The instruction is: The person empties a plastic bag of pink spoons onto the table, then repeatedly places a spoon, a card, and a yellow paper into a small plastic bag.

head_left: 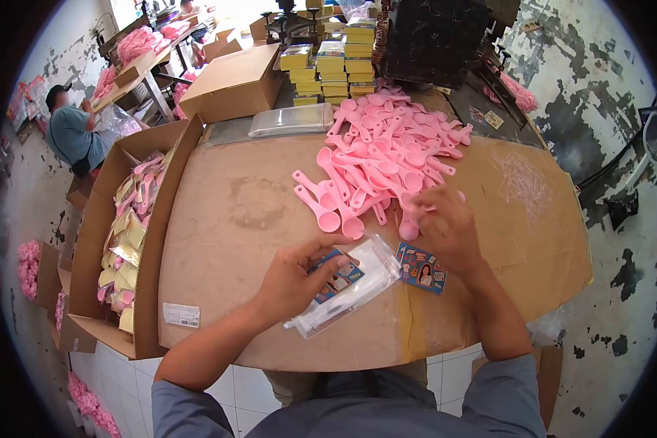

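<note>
Pink spoons (387, 160) lie heaped on a cardboard-covered bench (226, 255), where a person's left hand (290, 279) pinches a blue card (347, 276) over clear plastic bags (347, 303); the right hand (451, 228) is half-curled at the pile's near edge, whether gripping one cannot be told, just above other cards (422, 269) beside the bags

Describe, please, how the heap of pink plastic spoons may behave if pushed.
The heap of pink plastic spoons would probably spread and slide, since they overlap loosely. Each looks light and fairly stiff, being slim yet unbent.
</note>
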{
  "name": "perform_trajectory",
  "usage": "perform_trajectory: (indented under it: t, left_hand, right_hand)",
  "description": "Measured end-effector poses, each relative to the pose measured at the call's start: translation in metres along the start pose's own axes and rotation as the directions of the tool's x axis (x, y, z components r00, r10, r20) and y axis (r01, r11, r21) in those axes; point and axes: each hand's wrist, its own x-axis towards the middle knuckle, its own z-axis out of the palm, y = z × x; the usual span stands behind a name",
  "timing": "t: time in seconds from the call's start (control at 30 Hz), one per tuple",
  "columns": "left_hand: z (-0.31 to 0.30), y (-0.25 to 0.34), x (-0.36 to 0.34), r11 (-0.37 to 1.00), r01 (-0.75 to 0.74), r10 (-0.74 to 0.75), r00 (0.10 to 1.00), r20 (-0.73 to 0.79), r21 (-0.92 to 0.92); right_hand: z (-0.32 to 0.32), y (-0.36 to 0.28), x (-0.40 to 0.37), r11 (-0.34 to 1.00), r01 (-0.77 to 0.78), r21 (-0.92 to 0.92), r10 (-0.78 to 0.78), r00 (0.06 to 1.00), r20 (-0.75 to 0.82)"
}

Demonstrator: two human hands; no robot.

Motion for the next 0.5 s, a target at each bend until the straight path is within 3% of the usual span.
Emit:
perform_trajectory:
  t: [0.07, 0.17, 0.27, 0.47, 0.5]
  left_hand:
    - [0.000, 0.000, 0.001, 0.997, 0.017, -0.018, 1.000, -0.020, -0.081]
    - [-0.001, -0.003, 0.004, 0.997, 0.016, -0.017, 1.000, -0.022, -0.078]
    - [-0.001, -0.001, 0.004, 0.995, 0.021, -0.024, 0.999, -0.028, -0.096]
    - [-0.006, 0.000, 0.006, 0.984, -0.064, 0.050, 0.995, -0.085, -0.165]
    - [-0.007, 0.000, 0.007, 0.984, -0.059, 0.046, 0.996, -0.080, -0.167]
  right_hand:
    - [-0.005, 0.006, 0.010, 0.977, 0.007, -0.212, -0.025, 0.996, -0.085]
    - [0.002, 0.016, 0.019, 0.937, 0.113, -0.331, -0.129, 0.991, -0.027]
    - [0.000, 0.013, 0.037, 0.953, 0.053, -0.300, -0.023, 0.995, 0.101]
    - [-0.005, -0.024, 0.053, 0.988, -0.102, -0.113, 0.109, 0.992, 0.063]
    - [-0.003, -0.032, 0.051, 0.985, -0.156, 0.077, 0.147, 0.982, 0.115]
